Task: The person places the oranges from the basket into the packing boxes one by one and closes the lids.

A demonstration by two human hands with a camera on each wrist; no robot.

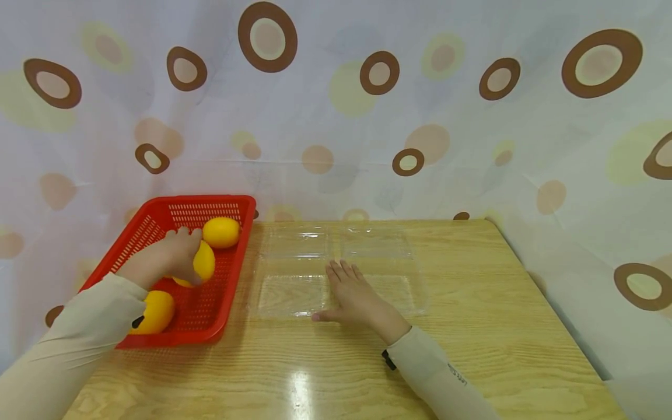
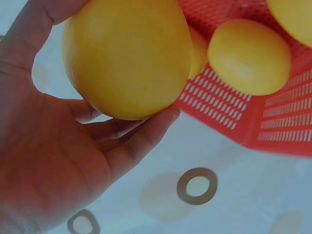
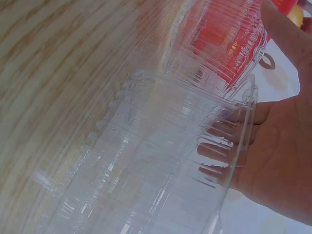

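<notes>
My left hand (image 1: 175, 254) grips a yellow fruit-like object (image 1: 205, 262) inside the red basket (image 1: 238, 280), with thumb and fingers round it. In the left wrist view, the held yellow object (image 2: 127, 58) sits between the thumb and the curved fingers. Over the middle of two clear plastic containers lies my right hand (image 1: 357, 297), fingers extended and thumb out to the left. The right wrist view has the fingers of this hand (image 3: 278, 146) seen partly through the clear plastic (image 3: 161, 146). Each container (image 1: 291, 294) has its lid part folded back toward the wall.
Other yellow objects lie in the basket, one at the back right (image 1: 221, 232) and one at the front (image 1: 157, 312). The basket stands at the left of the wooden table (image 1: 472, 350). Behind the table hangs a patterned sheet (image 1: 325, 116).
</notes>
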